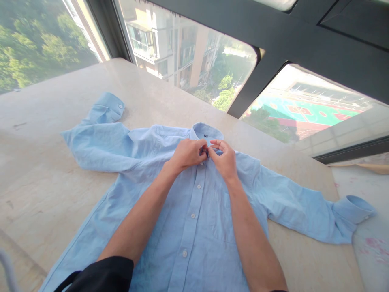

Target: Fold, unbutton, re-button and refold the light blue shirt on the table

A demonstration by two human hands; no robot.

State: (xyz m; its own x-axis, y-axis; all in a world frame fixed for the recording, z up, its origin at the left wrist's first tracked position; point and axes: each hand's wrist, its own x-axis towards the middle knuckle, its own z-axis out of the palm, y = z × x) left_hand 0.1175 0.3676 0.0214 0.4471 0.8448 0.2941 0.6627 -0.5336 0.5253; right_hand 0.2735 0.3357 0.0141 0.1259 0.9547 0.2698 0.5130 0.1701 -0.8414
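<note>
A light blue button-up shirt (164, 227) lies spread front side up, its sleeves stretched out to both sides. At the top of its button placket, just below the collar (209, 130), my two hands meet. My left hand (190, 152) pinches the shirt's edge with thumb and forefinger. Close against it, my right hand (224, 158) also pinches the cloth there, its other fingers raised. Whether a button sits between the fingertips is hidden. Farther down the placket, several white buttons (193, 216) show in a row.
The shirt rests on a pale stone-like window ledge (27, 170). Large windows with dark frames (243, 91) rise behind it. One cuff (357, 209) reaches a white flowered surface (372, 247) at right. A grey curved object (7, 267) shows at the lower left edge.
</note>
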